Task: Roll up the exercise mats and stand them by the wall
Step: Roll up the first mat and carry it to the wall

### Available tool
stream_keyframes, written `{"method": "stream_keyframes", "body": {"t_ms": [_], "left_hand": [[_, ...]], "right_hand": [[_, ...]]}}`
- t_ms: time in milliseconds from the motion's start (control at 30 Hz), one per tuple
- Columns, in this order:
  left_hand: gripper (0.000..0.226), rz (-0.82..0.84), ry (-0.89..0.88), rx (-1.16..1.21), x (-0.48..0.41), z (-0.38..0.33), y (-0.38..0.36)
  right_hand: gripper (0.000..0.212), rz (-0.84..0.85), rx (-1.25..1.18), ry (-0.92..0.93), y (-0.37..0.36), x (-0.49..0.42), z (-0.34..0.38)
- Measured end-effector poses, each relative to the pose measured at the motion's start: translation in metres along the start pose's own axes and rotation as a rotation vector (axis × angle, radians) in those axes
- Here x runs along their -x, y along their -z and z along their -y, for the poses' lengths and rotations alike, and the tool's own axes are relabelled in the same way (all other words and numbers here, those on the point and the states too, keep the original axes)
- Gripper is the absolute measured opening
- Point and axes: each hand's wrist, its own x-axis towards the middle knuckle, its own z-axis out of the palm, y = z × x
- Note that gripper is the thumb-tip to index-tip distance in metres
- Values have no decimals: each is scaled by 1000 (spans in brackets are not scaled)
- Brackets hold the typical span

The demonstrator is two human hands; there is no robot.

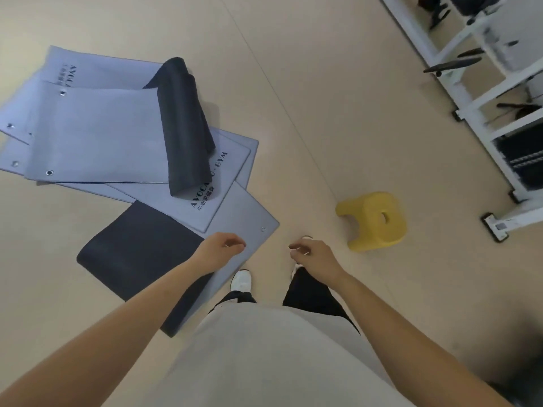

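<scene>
Several grey-blue exercise mats (97, 133) lie flat in a loose, overlapping pile on the floor at the left. One mat with printed lettering (229, 177) lies under a folded-over dark mat (183, 127). Nearest me, a mat (141, 254) shows its dark underside folded over its grey face. My left hand (220, 249) hovers above this mat's near corner, fingers loosely curled, holding nothing. My right hand (311, 255) hangs over the bare floor in front of my feet, fingers half curled and empty.
A small yellow plastic stool (374, 220) stands on the floor to the right of my hands. White gym equipment frames (470, 107) with black handles run along the right edge. My white shoes (241, 280) are at the near mat's edge. Beige floor (323, 83) stretches ahead.
</scene>
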Motion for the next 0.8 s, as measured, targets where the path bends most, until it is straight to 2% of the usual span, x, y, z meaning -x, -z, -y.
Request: {"method": "stream_keyframes", "body": {"t_ms": [133, 300, 400, 533, 667, 800], "left_hand": [[20, -90, 97, 49, -49, -32, 17], [20, -286, 251, 258, -96, -93, 20], [18, -413, 251, 337, -124, -130, 25], [17, -453, 266, 437, -157, -162, 43], [14, -521, 334, 552, -216, -146, 92], [15, -599, 479, 777, -298, -102, 147]], "right_hand": [[24, 104, 27, 66, 58, -84, 21], [21, 242, 101, 118, 130, -193, 49], [22, 332, 194, 163, 166, -255, 78], [23, 378, 314, 187, 195, -327, 128], [25, 388, 394, 213, 198, -401, 191], [27, 410, 467, 215, 181, -481, 256]]}}
